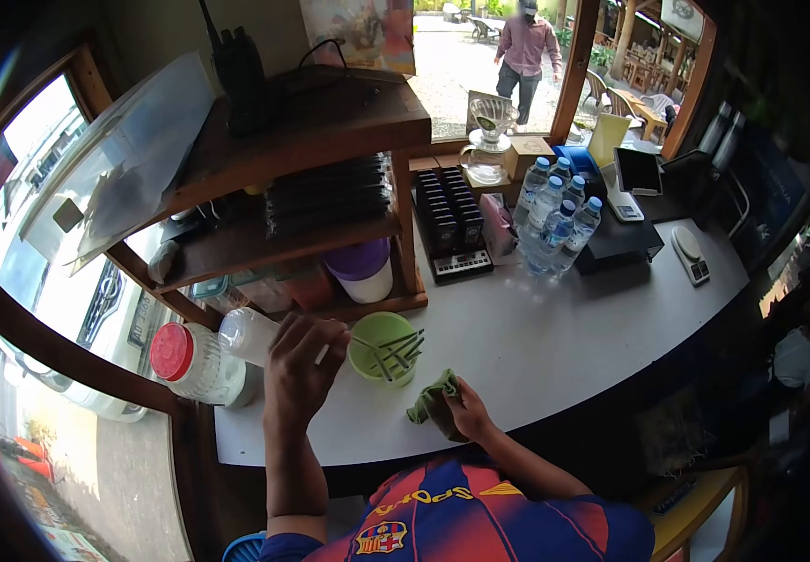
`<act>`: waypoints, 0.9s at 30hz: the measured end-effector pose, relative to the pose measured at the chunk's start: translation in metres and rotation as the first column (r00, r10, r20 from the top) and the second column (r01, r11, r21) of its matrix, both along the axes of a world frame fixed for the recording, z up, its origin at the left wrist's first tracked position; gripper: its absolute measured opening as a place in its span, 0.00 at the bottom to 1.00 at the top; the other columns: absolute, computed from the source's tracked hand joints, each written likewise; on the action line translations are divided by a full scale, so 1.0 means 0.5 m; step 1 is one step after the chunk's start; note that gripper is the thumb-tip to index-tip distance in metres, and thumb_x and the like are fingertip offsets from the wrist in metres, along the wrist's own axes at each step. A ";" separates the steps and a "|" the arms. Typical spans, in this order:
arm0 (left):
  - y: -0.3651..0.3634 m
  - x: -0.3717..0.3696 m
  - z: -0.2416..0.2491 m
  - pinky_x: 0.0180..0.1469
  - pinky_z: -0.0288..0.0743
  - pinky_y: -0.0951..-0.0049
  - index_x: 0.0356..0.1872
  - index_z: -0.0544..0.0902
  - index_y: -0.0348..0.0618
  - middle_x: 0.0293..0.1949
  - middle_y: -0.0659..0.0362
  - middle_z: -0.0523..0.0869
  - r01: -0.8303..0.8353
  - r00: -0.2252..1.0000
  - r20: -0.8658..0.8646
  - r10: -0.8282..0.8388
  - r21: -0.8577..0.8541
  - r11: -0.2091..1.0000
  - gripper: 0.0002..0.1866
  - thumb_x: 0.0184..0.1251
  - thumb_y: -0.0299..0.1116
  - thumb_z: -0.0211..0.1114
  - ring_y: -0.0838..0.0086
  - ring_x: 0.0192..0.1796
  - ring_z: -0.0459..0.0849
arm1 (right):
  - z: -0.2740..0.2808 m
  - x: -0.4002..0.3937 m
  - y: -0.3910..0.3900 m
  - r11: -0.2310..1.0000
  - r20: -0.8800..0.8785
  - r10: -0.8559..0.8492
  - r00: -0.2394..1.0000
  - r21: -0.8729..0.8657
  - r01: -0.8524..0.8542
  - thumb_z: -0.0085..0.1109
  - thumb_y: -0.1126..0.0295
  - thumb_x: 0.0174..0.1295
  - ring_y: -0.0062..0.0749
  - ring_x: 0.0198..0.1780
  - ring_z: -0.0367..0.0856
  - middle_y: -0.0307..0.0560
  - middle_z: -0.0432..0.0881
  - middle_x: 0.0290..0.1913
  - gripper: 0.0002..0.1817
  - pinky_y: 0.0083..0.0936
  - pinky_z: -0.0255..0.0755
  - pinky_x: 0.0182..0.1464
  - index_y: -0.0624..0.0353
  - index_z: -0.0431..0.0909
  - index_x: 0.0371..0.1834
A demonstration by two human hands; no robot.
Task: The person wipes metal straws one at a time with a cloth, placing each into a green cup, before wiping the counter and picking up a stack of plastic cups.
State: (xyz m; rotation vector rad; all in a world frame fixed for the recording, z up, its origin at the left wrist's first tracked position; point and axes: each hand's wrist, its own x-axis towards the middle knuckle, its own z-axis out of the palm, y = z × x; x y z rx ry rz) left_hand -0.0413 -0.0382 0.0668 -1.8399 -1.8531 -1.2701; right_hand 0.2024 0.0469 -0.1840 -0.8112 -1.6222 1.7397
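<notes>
My left hand [306, 361] is raised beside a light green cup [379, 330], its fingers closed on the end of a thin stick-like utensil that reaches over the cup's rim. Several more thin utensils [405, 351] lean inside the cup toward the right. To the right of the cup, my right hand [467, 409] grips a dark green cloth [438, 405] just above the white counter [536, 375]. A clear plastic container [248, 335] stands behind my left hand, partly hidden by it.
A red-lidded jar [190, 361] stands at the left. Wooden shelves [330, 122] rise behind it. Several water bottles [555, 220], a black rack [447, 211], a black box [620, 245] and a scale [690, 253] line the counter. A person [528, 51] is outside.
</notes>
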 end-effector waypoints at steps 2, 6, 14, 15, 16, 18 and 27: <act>0.030 0.000 -0.057 0.42 0.75 0.63 0.38 0.86 0.39 0.32 0.57 0.84 0.008 1.000 0.030 -0.003 -0.158 0.987 0.07 0.58 0.26 0.72 0.63 0.39 0.81 | 0.003 -0.002 0.004 0.999 -0.020 -0.039 0.999 -0.011 0.039 0.48 0.72 0.76 0.21 0.50 0.76 0.40 0.80 0.46 0.11 0.22 0.70 0.56 0.62 0.73 0.56; 0.047 -0.012 -0.160 0.48 0.75 0.62 0.43 0.88 0.39 0.37 0.55 0.83 0.057 0.998 0.053 -0.042 -0.327 0.943 0.12 0.61 0.32 0.72 0.61 0.44 0.80 | 0.000 0.002 0.018 0.995 -0.056 -0.101 0.993 -0.029 0.099 0.48 0.73 0.76 0.21 0.50 0.76 0.40 0.80 0.47 0.12 0.21 0.70 0.56 0.63 0.73 0.58; 0.067 -0.060 -0.106 0.53 0.73 0.57 0.48 0.85 0.39 0.42 0.53 0.83 0.102 0.985 0.153 -0.076 -0.168 0.980 0.13 0.65 0.33 0.67 0.57 0.50 0.79 | -0.001 0.003 0.050 0.979 -0.208 -0.197 0.958 -0.100 0.180 0.47 0.68 0.78 0.22 0.54 0.75 0.40 0.80 0.51 0.15 0.22 0.68 0.60 0.63 0.71 0.62; 0.080 -0.085 -0.107 0.54 0.72 0.57 0.47 0.85 0.40 0.42 0.53 0.83 0.038 0.995 0.094 -0.026 -0.136 0.990 0.12 0.65 0.32 0.67 0.57 0.50 0.79 | 0.000 0.001 0.053 0.974 -0.228 -0.214 0.950 -0.119 0.191 0.47 0.67 0.79 0.22 0.54 0.75 0.39 0.79 0.52 0.16 0.22 0.68 0.60 0.63 0.70 0.63; 0.094 -0.112 -0.107 0.55 0.71 0.56 0.47 0.85 0.40 0.43 0.54 0.83 -0.026 0.999 0.035 0.030 -0.098 0.995 0.12 0.64 0.31 0.66 0.57 0.50 0.79 | 0.002 -0.003 0.056 0.970 -0.249 -0.230 0.941 -0.137 0.201 0.47 0.66 0.79 0.22 0.55 0.75 0.39 0.79 0.53 0.17 0.22 0.67 0.61 0.63 0.70 0.63; 0.120 -0.161 -0.102 0.57 0.69 0.56 0.47 0.84 0.42 0.45 0.55 0.82 -0.177 0.976 -0.129 0.174 -0.012 0.984 0.12 0.63 0.28 0.66 0.57 0.51 0.78 | 0.007 -0.006 0.060 0.967 -0.259 -0.246 0.934 -0.131 0.218 0.47 0.65 0.79 0.22 0.55 0.75 0.39 0.79 0.53 0.17 0.22 0.67 0.62 0.64 0.70 0.64; 0.146 -0.275 -0.078 0.58 0.69 0.54 0.51 0.81 0.45 0.50 0.52 0.80 -0.262 0.927 -0.289 0.240 -0.039 0.964 0.16 0.60 0.26 0.66 0.54 0.53 0.77 | 0.003 -0.003 0.089 0.944 -0.221 -0.327 0.919 -0.105 0.312 0.47 0.65 0.79 0.22 0.56 0.75 0.39 0.79 0.53 0.17 0.22 0.67 0.62 0.63 0.71 0.64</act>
